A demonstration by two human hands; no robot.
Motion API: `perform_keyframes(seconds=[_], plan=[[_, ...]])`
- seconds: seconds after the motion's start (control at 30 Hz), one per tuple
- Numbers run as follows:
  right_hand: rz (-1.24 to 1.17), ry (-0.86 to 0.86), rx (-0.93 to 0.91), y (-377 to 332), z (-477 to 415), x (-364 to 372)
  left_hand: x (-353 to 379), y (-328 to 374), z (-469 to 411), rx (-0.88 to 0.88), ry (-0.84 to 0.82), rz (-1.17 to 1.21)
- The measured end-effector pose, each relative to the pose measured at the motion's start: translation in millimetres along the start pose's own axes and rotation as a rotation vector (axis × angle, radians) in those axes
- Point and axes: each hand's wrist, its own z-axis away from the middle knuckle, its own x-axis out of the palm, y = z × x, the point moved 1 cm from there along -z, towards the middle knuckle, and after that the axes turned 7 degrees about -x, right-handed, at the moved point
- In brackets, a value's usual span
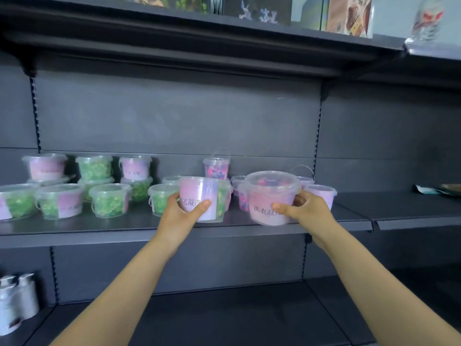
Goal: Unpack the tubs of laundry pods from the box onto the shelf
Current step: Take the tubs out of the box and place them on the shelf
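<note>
My left hand (183, 208) grips a clear tub with a pink label and green pods (207, 196), held just above the front of the dark middle shelf (99, 226). A second clear tub with a pink label and mixed pink pods (270, 193) is in my right hand (303, 208), tilted toward me over the shelf edge. Several more tubs (62, 201) stand on the shelf to the left, some stacked two high. A few pink tubs (321, 193) sit behind my right hand. The box is not in view.
A small handled tub (216, 167) stands at the back. An upper shelf (224, 38) overhangs with packaged goods. The adjoining shelf section at right (399, 208) holds a flat packet (446, 189). White canisters (17, 303) stand on the lower shelf at left.
</note>
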Motion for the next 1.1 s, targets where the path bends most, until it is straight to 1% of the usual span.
perform_keyframes(seconds=[0.17, 0.4, 0.6, 0.77, 0.87, 1.0, 1.1], plan=[[0.030, 0.002, -0.021, 18.7, -60.0, -3.9, 25.0, 5.0, -43.0, 0.003, 0.038, -0.011], [0.012, -0.018, -0.059, 60.8, -166.7, -7.9, 76.6, 9.9, -117.2, 0.036, 0.124, 0.015], [0.109, -0.072, -0.080, 98.9, -261.2, 2.5, 104.6, 11.3, -179.0, 0.043, 0.196, 0.011], [0.126, -0.085, -0.046, 138.4, -322.3, 25.4, 116.5, 12.6, -212.8, 0.069, 0.251, -0.014], [0.151, -0.052, -0.001, 160.4, -348.6, 41.1, 121.1, 9.1, -229.4, 0.091, 0.265, 0.006], [0.171, -0.050, 0.040, 182.2, -376.5, 62.1, 123.4, -0.5, -241.1, 0.109, 0.289, -0.001], [0.292, -0.109, 0.066, 197.2, -384.1, 74.6, 122.5, -7.7, -243.1, 0.105, 0.311, -0.016]])
